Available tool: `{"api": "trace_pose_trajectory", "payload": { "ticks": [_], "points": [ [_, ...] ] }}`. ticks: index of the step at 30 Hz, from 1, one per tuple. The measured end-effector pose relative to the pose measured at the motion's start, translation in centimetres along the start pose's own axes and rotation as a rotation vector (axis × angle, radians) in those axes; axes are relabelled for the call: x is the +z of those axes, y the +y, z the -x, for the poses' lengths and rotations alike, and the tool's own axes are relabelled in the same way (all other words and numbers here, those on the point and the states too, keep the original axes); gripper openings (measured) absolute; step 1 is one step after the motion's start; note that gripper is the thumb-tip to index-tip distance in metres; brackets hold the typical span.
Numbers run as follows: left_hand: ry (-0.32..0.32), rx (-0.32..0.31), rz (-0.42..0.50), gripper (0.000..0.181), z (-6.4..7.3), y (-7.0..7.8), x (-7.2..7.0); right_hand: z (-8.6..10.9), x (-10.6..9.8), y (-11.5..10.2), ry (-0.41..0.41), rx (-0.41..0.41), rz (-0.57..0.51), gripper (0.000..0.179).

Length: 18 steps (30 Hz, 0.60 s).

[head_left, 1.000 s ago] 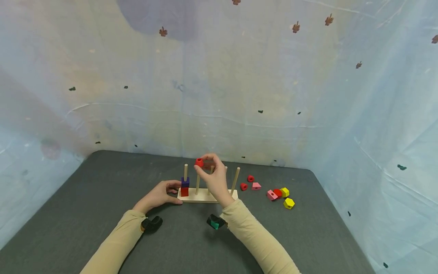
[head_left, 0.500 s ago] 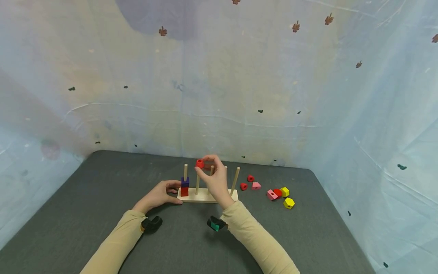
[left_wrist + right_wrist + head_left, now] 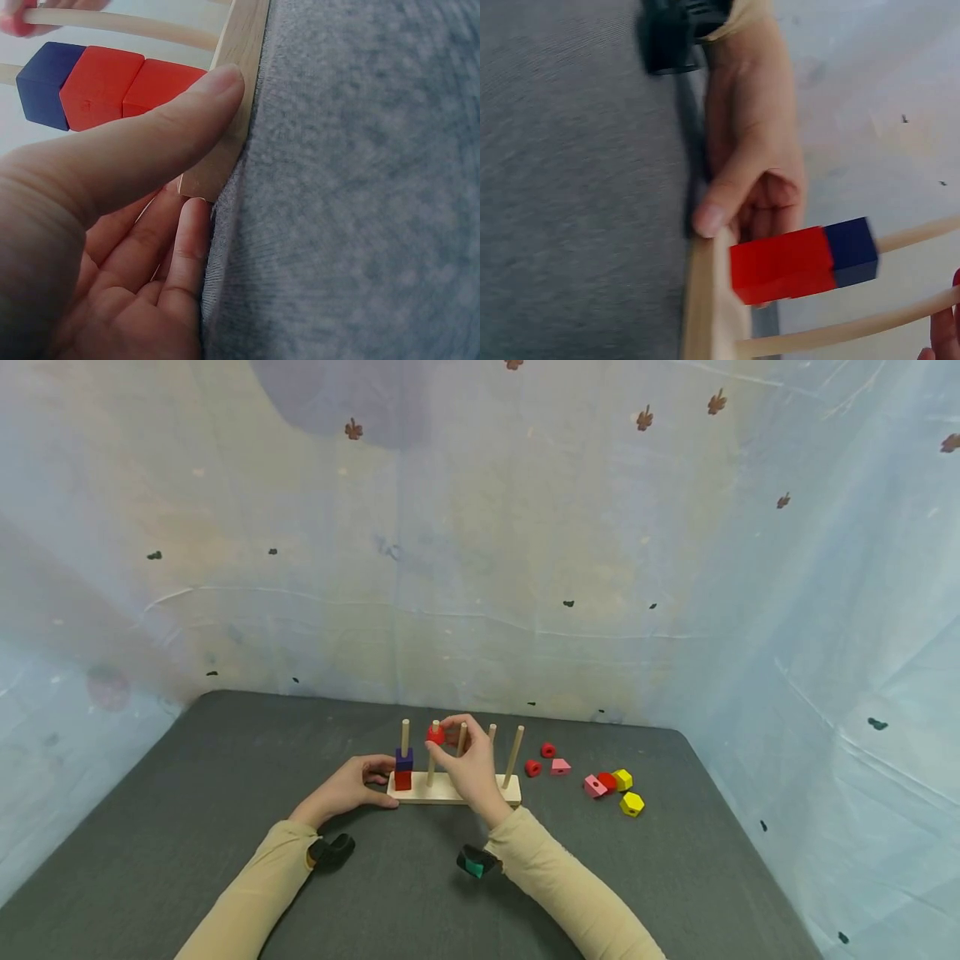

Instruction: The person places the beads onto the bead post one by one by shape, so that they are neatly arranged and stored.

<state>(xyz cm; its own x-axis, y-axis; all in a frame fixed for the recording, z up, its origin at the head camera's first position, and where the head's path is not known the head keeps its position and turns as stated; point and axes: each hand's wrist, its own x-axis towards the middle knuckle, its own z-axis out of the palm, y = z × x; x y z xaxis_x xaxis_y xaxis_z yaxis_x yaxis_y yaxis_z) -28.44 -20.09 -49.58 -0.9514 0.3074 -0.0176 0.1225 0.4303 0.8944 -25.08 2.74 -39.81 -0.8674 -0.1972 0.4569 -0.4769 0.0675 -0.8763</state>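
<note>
A wooden peg board (image 3: 445, 791) with several upright pegs stands on the dark table. My left hand (image 3: 348, 792) holds its left end, the thumb on the front edge and the other fingers round the end and back. Two red blocks (image 3: 105, 88) with a dark blue block (image 3: 51, 86) on top are stacked on the leftmost peg. My right hand (image 3: 471, 770) pinches a red bead (image 3: 435, 736) between thumb and fingers. The tip of the second peg (image 3: 431, 772) pokes up through the bead, which sits near the top of that peg.
Right of the board lie two small red beads (image 3: 533, 768), a pink triangular block (image 3: 560, 767), another pink block (image 3: 595, 787), a red round piece (image 3: 607, 782) and two yellow beads (image 3: 632, 804). A pale patterned sheet (image 3: 480, 568) hangs behind the table (image 3: 420, 893).
My right hand has lowered the red bead from above the second peg, so the peg's tip now shows through it. My left hand has kept its hold on the board.
</note>
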Motion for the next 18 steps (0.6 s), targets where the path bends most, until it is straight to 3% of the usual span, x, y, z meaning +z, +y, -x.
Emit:
{"api": "trace_pose_trajectory", "payload": {
  "ticks": [13, 18],
  "points": [
    [-0.026, 0.059, 0.031, 0.077, 0.1, -0.5, -0.2, 1.4, 0.6, 2.0, -0.040, 0.219, 0.023, 0.027],
    [-0.032, 0.076, 0.025, 0.076, 0.1, -0.4, -0.2, 1.5, 0.7, 4.5, -0.045, 0.257, 0.012, 0.027]
  ]
}}
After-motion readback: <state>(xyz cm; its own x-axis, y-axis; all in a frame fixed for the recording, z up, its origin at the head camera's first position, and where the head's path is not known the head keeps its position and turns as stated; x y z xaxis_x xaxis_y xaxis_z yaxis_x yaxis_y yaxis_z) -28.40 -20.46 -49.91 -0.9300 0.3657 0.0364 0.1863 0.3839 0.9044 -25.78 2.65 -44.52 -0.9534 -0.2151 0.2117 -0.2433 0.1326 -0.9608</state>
